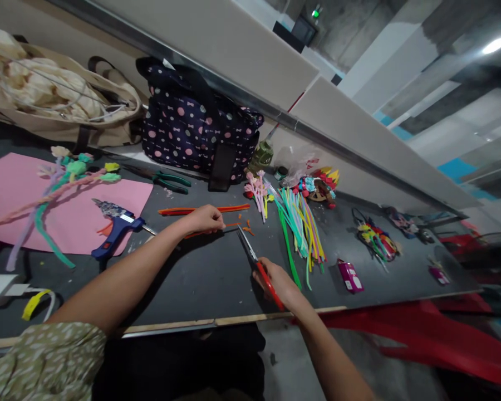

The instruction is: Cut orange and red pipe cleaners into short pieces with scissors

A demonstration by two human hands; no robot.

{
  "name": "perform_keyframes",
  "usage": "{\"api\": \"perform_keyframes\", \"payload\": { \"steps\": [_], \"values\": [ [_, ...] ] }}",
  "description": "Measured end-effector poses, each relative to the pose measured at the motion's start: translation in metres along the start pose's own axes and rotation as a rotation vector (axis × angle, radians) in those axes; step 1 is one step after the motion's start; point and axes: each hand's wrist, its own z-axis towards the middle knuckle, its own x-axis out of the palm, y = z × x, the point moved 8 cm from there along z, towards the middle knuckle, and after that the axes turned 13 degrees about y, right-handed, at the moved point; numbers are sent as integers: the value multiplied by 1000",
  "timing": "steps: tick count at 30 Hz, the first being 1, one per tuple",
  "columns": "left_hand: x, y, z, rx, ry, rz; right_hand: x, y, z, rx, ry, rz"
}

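Note:
My left hand [209, 218] is closed in a pinch on an orange pipe cleaner [232, 225], whose end sticks out to the right of the fingertips. My right hand [278, 281] grips red-handled scissors [247, 244], their blades pointing up and left at that end. Whether the blades touch the pipe cleaner I cannot tell. Several short orange offcuts [247, 229] lie just beyond the scissor tips. Behind my left hand rest long orange pipe cleaners [236, 208], side by side on the dark table [209, 284].
Left are a blue glue gun [119, 231], pipe-cleaner flowers [50, 192] on pink paper [4, 178] and green-handled pliers [171, 181]. Coloured pipe cleaners [296, 223] and a purple box [350, 276] lie right. A dotted bag [192, 122] stands behind, against the partition.

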Motion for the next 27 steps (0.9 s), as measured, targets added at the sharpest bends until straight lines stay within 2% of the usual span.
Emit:
{"api": "perform_keyframes", "payload": {
  "steps": [2, 4, 8, 10, 13, 14, 17, 20, 22, 27],
  "values": [
    [-9, 1, -3, -18, -69, 1, -9, 3, 0, 66, -128, -243],
    [-15, 1, -5, -16, -128, -1, -9, 5, 0, 122, -186, -395],
    [-20, -1, -5, -7, -184, 7, -6, 13, -3, 134, -152, -577],
    [-21, -2, -5, -14, -194, 30, -15, 18, -3, 145, -150, -630],
    [-22, -2, -4, -20, -202, 58, -45, 32, 10, 105, -281, -606],
    [-22, -2, -5, -18, -207, 62, -55, 39, 19, 51, -343, -579],
    [-23, -2, -5, 4, -215, 70, -75, 56, 58, -135, -422, -520],
    [-21, -3, -6, 14, -205, 66, -82, 60, 98, -190, -395, -505],
    [-20, -3, -6, 10, -194, 55, -82, 60, 114, -193, -371, -510],
    [-24, -3, -8, 13, -203, 50, -86, 52, 114, -175, -366, -473]
  ]
}}
